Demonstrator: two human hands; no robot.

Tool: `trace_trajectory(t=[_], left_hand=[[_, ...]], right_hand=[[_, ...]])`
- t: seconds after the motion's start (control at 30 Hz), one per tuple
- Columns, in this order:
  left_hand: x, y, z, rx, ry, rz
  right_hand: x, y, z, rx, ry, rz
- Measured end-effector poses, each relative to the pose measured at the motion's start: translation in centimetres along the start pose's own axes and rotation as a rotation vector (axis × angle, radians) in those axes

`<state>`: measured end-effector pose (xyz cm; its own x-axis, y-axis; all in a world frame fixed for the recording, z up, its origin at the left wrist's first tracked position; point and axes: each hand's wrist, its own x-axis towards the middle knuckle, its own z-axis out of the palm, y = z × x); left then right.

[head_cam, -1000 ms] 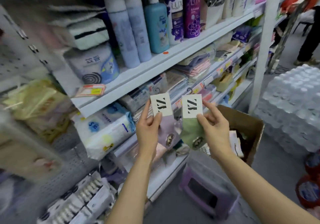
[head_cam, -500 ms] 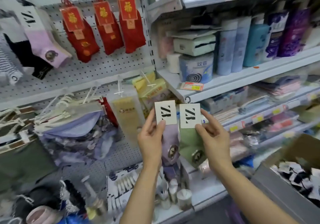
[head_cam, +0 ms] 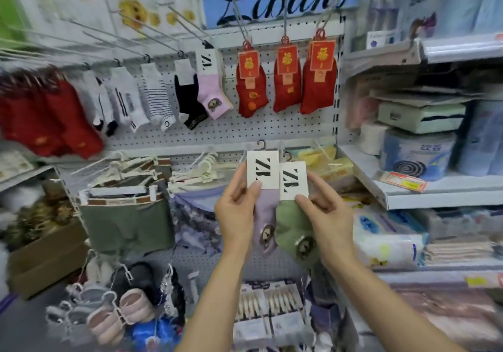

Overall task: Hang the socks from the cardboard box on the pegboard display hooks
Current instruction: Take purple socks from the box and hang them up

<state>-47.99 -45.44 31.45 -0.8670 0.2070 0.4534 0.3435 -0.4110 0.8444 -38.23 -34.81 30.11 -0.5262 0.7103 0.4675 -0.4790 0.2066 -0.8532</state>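
Head view shows us two hands held up in front of the pegboard point(head_cam: 217, 133). Our left hand point(head_cam: 235, 215) pinches the white card of a purple sock point(head_cam: 265, 215), thumb on the front of the card and fingers behind it. Our right hand point(head_cam: 330, 218) pinches the white card of a green sock point(head_cam: 294, 229) the same way. The two cards touch side by side, just below the middle of the pegboard, and each has a small hook on top. We cannot tell if those small hooks are on a peg yet.

Much of the picture is blurry. The left edge of the pegboard is smeared, so the red socks point(head_cam: 49, 117) there are hard to make out. Our hands hide part of both socks we hold.

Up on the pegboard hang a pink sock point(head_cam: 213, 95) and three red socks with red tags point(head_cam: 285, 84). Long bare hooks point(head_cam: 141, 24) stick out above them.

Left of the pegboard, low down, sits a brown cardboard box point(head_cam: 46, 261). Something brown and fuzzy is in it, but we cannot tell what. Right of the pegboard, a shelf point(head_cam: 435, 191) holds a blue pack with a black swirl point(head_cam: 413, 158).
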Motion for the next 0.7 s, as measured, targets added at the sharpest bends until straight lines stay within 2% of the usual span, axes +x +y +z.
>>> trace_trajectory(t=[0.17,0.57,0.7], left_hand=[[5.1,1.6,-2.7,0.026,0.04,0.065],[18.0,3.6,-8.8,-0.03,-0.037,0.125],[20.3,3.7,-10.0,-0.038,-0.027,0.142]], right_hand=[[3.1,-0.3,5.2,0.029,-0.044,-0.054],[11.5,-0.8,17.3,0.054,0.067,-0.132],[15.1,-1.6,20.8,0.076,0.057,-0.163]])
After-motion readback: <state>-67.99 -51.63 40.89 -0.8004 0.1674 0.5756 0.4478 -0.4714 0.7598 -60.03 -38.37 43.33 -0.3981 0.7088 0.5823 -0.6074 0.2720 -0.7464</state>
